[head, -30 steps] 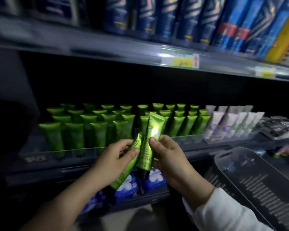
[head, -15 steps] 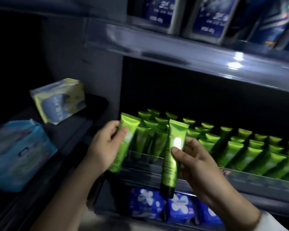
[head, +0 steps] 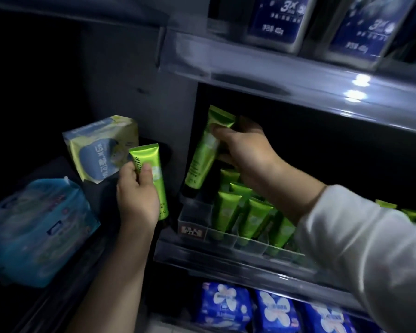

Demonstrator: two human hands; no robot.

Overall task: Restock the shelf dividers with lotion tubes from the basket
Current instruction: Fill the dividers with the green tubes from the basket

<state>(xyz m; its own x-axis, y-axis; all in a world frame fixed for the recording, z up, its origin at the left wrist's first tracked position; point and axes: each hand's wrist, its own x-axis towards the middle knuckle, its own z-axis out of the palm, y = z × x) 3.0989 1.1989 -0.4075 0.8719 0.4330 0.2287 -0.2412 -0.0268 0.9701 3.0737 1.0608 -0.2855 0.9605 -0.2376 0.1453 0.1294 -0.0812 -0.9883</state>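
Right hand has carried its lotion tube over the leftmost divider lane, centre frame, fingers pinching it. Left hand grips spare tube; insertion next.

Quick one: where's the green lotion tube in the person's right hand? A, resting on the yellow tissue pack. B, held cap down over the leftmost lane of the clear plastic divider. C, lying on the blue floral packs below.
B: the right hand grips the green lotion tube near its crimped top, its dark cap pointing down over the clear plastic divider's leftmost lane.
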